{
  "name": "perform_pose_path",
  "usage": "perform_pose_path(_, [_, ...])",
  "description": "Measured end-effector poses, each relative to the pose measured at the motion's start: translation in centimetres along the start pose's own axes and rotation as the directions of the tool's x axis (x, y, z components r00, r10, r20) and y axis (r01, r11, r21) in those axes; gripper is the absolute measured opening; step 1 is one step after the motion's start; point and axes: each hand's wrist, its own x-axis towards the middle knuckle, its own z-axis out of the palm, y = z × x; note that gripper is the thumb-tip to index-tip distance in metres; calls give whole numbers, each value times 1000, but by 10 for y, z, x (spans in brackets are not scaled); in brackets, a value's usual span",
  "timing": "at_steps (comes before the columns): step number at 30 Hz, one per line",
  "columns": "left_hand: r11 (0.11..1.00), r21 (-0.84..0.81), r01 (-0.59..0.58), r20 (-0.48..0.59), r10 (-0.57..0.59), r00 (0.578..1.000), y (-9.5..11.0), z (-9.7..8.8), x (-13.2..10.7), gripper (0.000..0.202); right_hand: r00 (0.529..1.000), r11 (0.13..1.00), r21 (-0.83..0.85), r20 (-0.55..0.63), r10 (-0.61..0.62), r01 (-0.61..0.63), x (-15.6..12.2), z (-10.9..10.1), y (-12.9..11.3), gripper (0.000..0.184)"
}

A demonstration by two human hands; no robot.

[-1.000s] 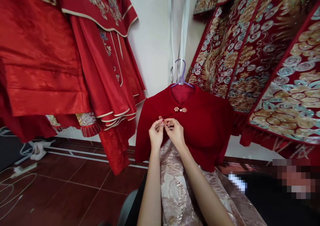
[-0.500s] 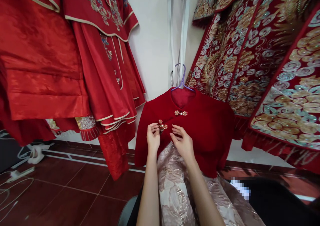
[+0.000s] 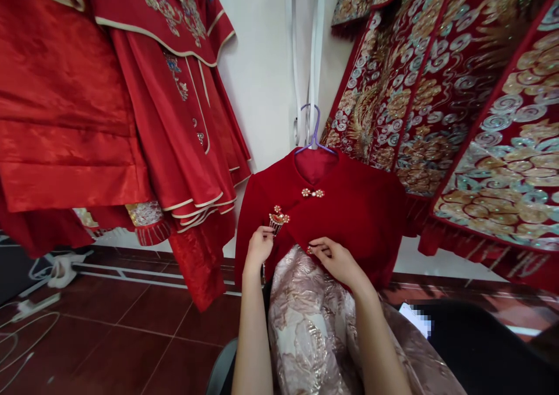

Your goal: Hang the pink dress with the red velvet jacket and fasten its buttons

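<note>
A dark red short jacket (image 3: pixel 349 220) hangs from a purple hanger (image 3: pixel 315 134) in front of me. On its chest is a beaded brooch (image 3: pixel 278 215) with flower shapes and a hanging tassel. My left hand (image 3: pixel 261 244) is closed on the lower strands of that tassel. Lower down, at the jacket's front edge, my right hand (image 3: pixel 335 257) pinches a small beaded flower ornament (image 3: pixel 310 250). Near the collar sits a beaded flower clasp (image 3: pixel 313 193). Shiny pinkish-silver brocade fabric (image 3: pixel 305 325) shows beneath the jacket and between my forearms.
Plain red garments (image 3: pixel 174 138) hang on the left, densely embroidered red ones (image 3: pixel 419 121) on the right. A white upright pole (image 3: pixel 315 51) stands behind the hanger. White cables (image 3: pixel 30 337) lie on the tiled floor (image 3: pixel 131 337). A black surface (image 3: pixel 480 342) is at lower right.
My left hand has moved down from beside the brooch to its tassel. My right hand has moved down and right to the small flower ornament at the jacket's edge. The view has shifted slightly.
</note>
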Motion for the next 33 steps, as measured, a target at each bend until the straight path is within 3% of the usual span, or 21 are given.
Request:
perform_pose_path(3, [991,89,96,119,-106,987,6,1,-6,13,999,999,26,-1,33,-33,2,9,1,19])
perform_pose_path(6, [982,77,172,268,-186,945,15,-1,-11,12,997,998,33,64,44,-46,2,12,1,18])
perform_pose_path(9, [962,50,269,342,-269,900,22,-5,-14,6,994,997,48,99,52,-57,1,14,6,18])
perform_pose_path(14, [933,8,360,390,-335,858,29,-12,-17,5,997,998,47,62,48,-51,0,18,0,16])
perform_pose_path(17, [929,-14,371,404,-334,852,29,-12,-17,8,997,995,98,75,22,-29,-4,20,-18,19])
perform_pose_path(21, [934,-8,357,396,-325,859,24,-9,-16,12,1000,993,120,-19,-9,12,-6,36,-35,21])
perform_pose_path(26, [929,10,371,396,-344,851,19,-4,-14,13,991,993,110,-130,-33,48,2,61,-18,21])
perform_pose_path(33, [925,19,380,401,-355,844,18,-2,-12,15,982,991,78,-163,-94,108,5,67,-2,19])
